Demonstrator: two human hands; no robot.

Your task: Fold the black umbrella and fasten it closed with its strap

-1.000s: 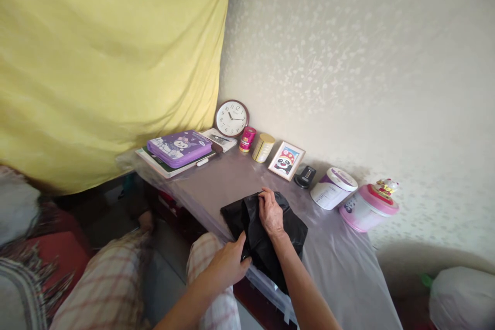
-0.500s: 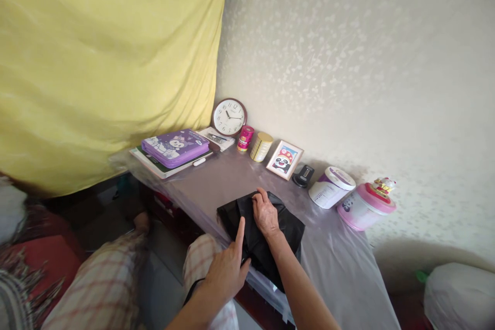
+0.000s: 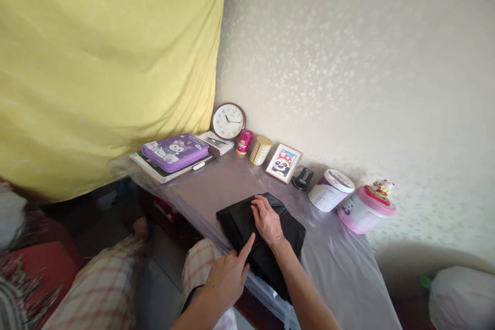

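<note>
1. Near the front edge of the worktop [image 3: 340, 263], which is covered with a clear plastic sheet, a black plastic bag [image 3: 247, 224] lies flattened into a rough rectangle, one corner hanging just past the edge.
2. The right hand [image 3: 267, 220] rests palm down on the middle of the bag, fingers [image 3: 258, 204] spread and released, pressing rather than gripping.
3. The left hand [image 3: 228, 276] is loosely curled with its index finger stretched out; the tip touches the near side of the bag beside the right wrist. It holds nothing.
4. Judging by how it lies, the bag is already laid flat and mostly smoothed; the near edge looks uneven, so the flattening or folding seems partly done.
5. Along the wall, well apart from the hands, stand a clock [image 3: 229, 120], a framed panda picture [image 3: 283, 162], a white tub [image 3: 331, 190] and a pink container [image 3: 365, 209]. A purple case [image 3: 175, 150] lies on books at the far left.
</note>
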